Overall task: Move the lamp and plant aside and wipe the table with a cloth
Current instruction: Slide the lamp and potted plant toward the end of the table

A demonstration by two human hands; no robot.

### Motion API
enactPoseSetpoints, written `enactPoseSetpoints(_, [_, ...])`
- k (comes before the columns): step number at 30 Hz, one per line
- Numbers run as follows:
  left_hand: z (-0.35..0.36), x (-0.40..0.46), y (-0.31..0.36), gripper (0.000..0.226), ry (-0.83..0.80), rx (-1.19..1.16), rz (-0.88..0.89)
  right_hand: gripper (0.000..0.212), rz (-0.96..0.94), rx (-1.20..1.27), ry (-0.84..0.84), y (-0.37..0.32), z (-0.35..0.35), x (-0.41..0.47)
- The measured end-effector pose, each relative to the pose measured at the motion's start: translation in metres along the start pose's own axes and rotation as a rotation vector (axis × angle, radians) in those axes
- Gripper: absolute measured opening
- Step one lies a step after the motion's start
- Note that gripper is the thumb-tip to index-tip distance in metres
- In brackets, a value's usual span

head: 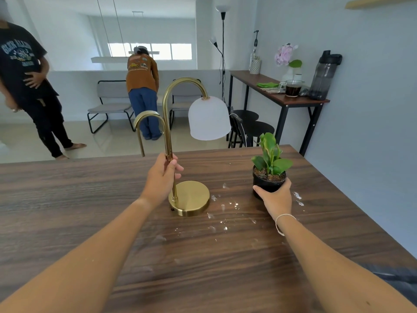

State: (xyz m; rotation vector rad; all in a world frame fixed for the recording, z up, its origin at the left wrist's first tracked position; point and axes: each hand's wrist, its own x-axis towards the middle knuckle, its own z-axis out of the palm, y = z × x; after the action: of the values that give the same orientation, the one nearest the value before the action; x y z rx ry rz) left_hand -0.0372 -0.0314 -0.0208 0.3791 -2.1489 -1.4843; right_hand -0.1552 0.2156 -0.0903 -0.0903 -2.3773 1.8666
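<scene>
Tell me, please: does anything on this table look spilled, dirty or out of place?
Yes. Small white specks and smears are scattered on the brown table, between the lamp base and the potted plant and nearer the camera. They look like spilled crumbs or residue. The lamp and plant stand upright, each held by one of the hands.

This is a home living space: grey chairs (108, 105) on a tiled floor (108, 143), a floor lamp (223, 41), and a side table (277, 96) with flowers (284, 54) and a water bottle (325, 75).
</scene>
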Motion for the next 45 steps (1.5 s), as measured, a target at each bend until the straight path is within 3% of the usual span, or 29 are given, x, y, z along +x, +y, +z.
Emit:
enactPoseSetpoints(13, [0.034,0.027,0.032,0.020,-0.006,-0.051,0.029,0.084,-0.059,0.002,-0.069,-0.018,-0.006,0.046])
enactPoseSetpoints(19, [0.061,0.057,0.058,0.021,0.045,-0.187,0.076,0.084,-0.077,0.004,-0.088,-0.031,-0.010,0.077])
enactPoseSetpoints(32, [0.197,0.169,0.074,0.021,-0.014,-0.225,0.204,0.079,-0.100,-0.018,-0.052,-0.021,-0.038,0.184])
enactPoseSetpoints(45, [0.286,0.207,0.038,0.024,-0.038,-0.272,0.181,0.078,-0.037,-0.016,-0.058,0.017,-0.037,0.216])
